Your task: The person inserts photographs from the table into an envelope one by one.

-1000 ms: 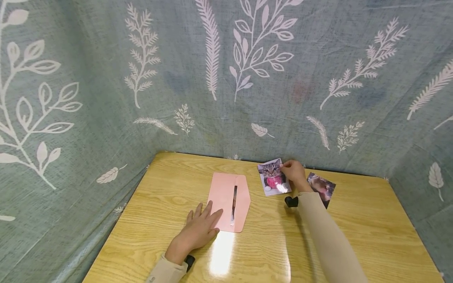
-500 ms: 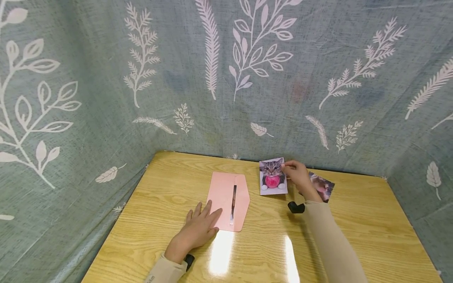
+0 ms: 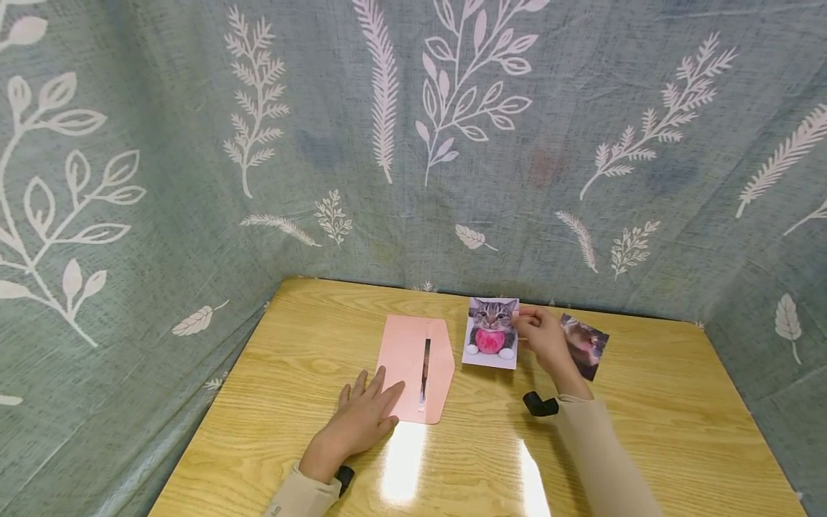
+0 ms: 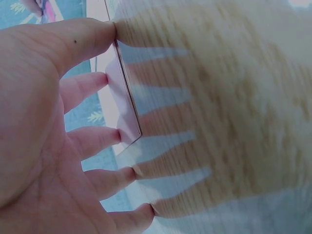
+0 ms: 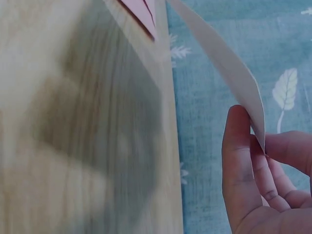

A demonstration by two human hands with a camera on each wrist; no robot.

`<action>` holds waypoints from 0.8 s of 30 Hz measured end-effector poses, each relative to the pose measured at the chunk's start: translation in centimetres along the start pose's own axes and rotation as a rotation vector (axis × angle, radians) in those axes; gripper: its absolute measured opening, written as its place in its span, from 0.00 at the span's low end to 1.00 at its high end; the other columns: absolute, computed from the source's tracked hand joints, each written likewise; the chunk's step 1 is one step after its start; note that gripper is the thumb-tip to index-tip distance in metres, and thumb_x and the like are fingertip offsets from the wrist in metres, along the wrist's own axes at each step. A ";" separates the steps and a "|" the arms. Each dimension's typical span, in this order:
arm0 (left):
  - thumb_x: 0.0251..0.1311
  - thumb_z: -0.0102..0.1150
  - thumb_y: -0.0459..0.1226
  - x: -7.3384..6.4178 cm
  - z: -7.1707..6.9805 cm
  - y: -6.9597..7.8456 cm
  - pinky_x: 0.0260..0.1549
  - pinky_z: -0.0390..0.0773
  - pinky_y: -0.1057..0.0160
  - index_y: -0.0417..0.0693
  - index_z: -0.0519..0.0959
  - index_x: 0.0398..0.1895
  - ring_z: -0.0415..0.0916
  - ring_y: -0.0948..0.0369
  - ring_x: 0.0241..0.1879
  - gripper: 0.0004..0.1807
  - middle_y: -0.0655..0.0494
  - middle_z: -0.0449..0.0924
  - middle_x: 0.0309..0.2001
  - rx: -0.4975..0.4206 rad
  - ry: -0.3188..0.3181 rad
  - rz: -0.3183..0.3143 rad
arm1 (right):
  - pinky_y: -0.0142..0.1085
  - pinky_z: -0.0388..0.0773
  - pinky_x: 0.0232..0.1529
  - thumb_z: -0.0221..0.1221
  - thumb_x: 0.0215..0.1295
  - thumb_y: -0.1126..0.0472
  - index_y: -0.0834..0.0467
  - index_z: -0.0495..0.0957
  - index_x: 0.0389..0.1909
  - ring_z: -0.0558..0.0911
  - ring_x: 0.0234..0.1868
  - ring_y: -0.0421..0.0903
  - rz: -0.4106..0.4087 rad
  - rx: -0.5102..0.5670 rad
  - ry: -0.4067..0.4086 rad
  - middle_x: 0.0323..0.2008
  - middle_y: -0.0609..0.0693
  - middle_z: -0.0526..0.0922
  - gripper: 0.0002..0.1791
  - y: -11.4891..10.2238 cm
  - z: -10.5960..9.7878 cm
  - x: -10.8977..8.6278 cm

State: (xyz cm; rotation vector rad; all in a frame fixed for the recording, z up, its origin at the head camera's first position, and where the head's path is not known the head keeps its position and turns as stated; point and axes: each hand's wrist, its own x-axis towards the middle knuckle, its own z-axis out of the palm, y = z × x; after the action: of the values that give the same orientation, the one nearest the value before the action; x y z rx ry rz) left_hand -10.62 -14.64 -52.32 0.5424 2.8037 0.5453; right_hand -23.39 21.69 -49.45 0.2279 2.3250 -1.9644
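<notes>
In the head view a cat photo card (image 3: 489, 337) with a pink round shape on it is pinched at its right edge by my right hand (image 3: 545, 341). The right wrist view shows the card's pale back (image 5: 229, 68) raised off the table, thumb on one face and fingers on the other. A pink envelope (image 3: 403, 352) lies flat, flap to the right, with a dark strip of a picture showing in its slit. My left hand (image 3: 365, 416) rests with spread, straight fingers at the envelope's lower left corner; the left wrist view shows its fingertips (image 4: 114, 135) touching envelope and table.
A second photo (image 3: 584, 346) lies on the wooden table (image 3: 659, 402) just right of my right hand. A grey-green leaf-patterned cloth (image 3: 413, 215) hangs behind the table and at both sides.
My right hand has lifted the cat card from the table and brought it slightly left and nearer me, toward the envelope. The left hand has stayed in place.
</notes>
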 end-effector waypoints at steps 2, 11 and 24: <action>0.71 0.57 0.47 0.0 0.0 0.0 0.63 0.47 0.26 0.58 0.62 0.77 0.41 0.32 0.74 0.33 0.38 0.47 0.78 0.000 0.001 0.002 | 0.44 0.83 0.40 0.58 0.72 0.65 0.68 0.68 0.59 0.77 0.35 0.38 -0.011 0.022 0.002 0.35 0.46 0.79 0.20 0.2 0.2 -0.3; 0.71 0.58 0.47 -0.1 0.1 -0.1 0.63 0.47 0.25 0.57 0.62 0.77 0.41 0.31 0.74 0.33 0.38 0.47 0.77 -0.006 0.011 0.009 | 0.37 0.82 0.33 0.58 0.70 0.69 0.69 0.70 0.56 0.76 0.32 0.37 -0.021 0.067 0.036 0.32 0.45 0.78 0.16 0.7 1.6 -1.5; 0.71 0.58 0.46 -0.1 0.1 -0.1 0.63 0.47 0.25 0.57 0.63 0.77 0.41 0.31 0.74 0.33 0.38 0.48 0.77 -0.018 0.019 0.012 | 0.36 0.79 0.28 0.57 0.68 0.71 0.69 0.71 0.52 0.74 0.27 0.40 -0.024 0.065 0.026 0.29 0.47 0.77 0.14 1.5 3.6 -1.9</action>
State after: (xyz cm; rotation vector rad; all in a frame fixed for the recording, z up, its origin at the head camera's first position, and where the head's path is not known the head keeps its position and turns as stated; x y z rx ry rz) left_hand -10.53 -14.75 -52.48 0.5536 2.8122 0.5809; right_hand -21.38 18.29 -51.25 0.2325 2.2914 -2.0629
